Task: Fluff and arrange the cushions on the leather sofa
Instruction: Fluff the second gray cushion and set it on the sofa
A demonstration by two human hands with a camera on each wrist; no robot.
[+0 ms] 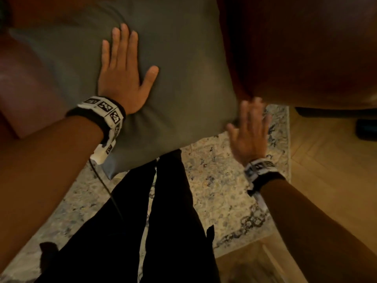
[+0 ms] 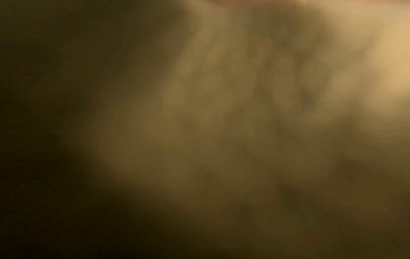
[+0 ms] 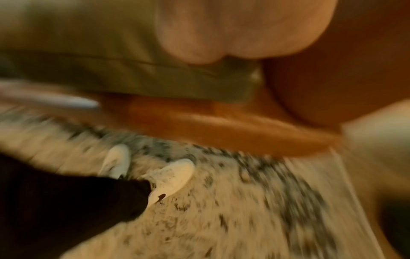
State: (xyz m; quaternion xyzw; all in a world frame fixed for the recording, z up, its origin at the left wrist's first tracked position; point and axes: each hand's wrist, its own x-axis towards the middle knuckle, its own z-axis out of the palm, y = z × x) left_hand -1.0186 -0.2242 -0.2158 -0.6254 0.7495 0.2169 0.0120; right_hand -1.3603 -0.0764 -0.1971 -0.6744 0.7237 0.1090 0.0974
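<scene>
Cushion [image 1: 173, 82] flat, corner toward legs; left hand [image 1: 122, 78] pressing flat, right hand [image 1: 250, 131] open, empty.

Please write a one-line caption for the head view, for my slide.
Left hand pressed flat on a grey cushion on the sofa; right hand open and blurred at its corner.

Black wristbands [image 1: 106, 117] bearing white black-patterned marker squares are worn; black trousers [image 1: 163, 211] and white shoes [image 3: 175, 177] are seen.
</scene>
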